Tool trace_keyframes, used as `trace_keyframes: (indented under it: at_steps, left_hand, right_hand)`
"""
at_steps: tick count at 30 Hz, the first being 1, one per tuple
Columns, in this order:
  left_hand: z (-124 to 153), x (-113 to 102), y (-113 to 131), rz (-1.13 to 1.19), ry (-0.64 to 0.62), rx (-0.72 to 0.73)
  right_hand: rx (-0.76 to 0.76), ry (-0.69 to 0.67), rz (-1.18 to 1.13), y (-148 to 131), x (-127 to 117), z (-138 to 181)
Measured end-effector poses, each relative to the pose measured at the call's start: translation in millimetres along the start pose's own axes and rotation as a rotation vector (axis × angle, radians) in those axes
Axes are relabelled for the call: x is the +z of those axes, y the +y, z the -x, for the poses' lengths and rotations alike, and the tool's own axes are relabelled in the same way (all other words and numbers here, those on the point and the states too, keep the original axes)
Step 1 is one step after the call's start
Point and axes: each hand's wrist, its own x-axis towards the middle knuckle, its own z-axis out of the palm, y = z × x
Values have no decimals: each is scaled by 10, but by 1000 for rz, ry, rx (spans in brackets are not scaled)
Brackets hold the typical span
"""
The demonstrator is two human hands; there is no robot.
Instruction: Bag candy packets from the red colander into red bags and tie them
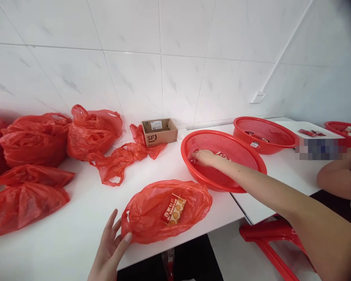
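Observation:
A red plastic bag (146,218) lies with its mouth open at the table's front edge. Inside it rests a red and yellow snack packet (175,209) with round biscuits pictured on it. My left hand (112,244) is at the bag's left end, fingers apart, the thumb touching the plastic. Across to the right, my right hand (204,157) reaches down into a red perforated basket (222,177). Its fingers are bent together by the basket's left wall, next to a small red and white packet (193,160); what they hold is hidden. More white lettering shows behind my wrist.
Bundled red bags (36,140) and a filled red bag (26,207) occupy the left. A small cardboard box (160,134) stands on a crumpled bag (114,162). Beyond is another red basket (265,134). Another person's arm (339,171) and a red stool (272,234) are at right.

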Motion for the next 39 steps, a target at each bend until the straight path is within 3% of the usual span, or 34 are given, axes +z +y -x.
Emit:
trace_keyframes:
  at_steps: [8, 10, 14, 18, 20, 22, 26, 28, 32, 35, 39]
  left_hand:
    - [-82, 43, -19, 28, 14, -3]
    - [-104, 39, -15, 21, 9, -10]
    - [-132, -11, -33, -36, 14, -68]
    - [-120, -25, -67, 71, -113, -78]
    - [-105, -4, -69, 153, -167, -78]
    - [-97, 21, -58, 212, -198, -80]
    - [-110, 34, -43, 249, -222, -67]
    - [-120, 23, -51, 241, -202, -52]
    - [-102, 11, -61, 210, -132, -48]
    - [-46, 6, -30, 158, -49, 5]
    - [21, -46, 14, -16, 82, 173]
  right_hand:
    - [-32, -188, -311, 170, -245, 134]
    - [-51, -173, -519, 213, -298, 241]
    - [-194, -114, -1192, 108, -332, 496]
    - [-392, -218, -1456, -297, -195, 753]
    - [-428, -288, -1427, -550, -39, 852]
    - [-438, -277, -1233, -789, 154, 922]
    - [-488, -40, -583, -1107, 446, 995]
    - [-523, 17, -475, -1138, 430, 1017]
    - [-496, 177, -564, -917, 59, 990]
    - [-341, 302, -423, -563, -255, 786]
    - [-24, 112, -158, -63, -383, 348]
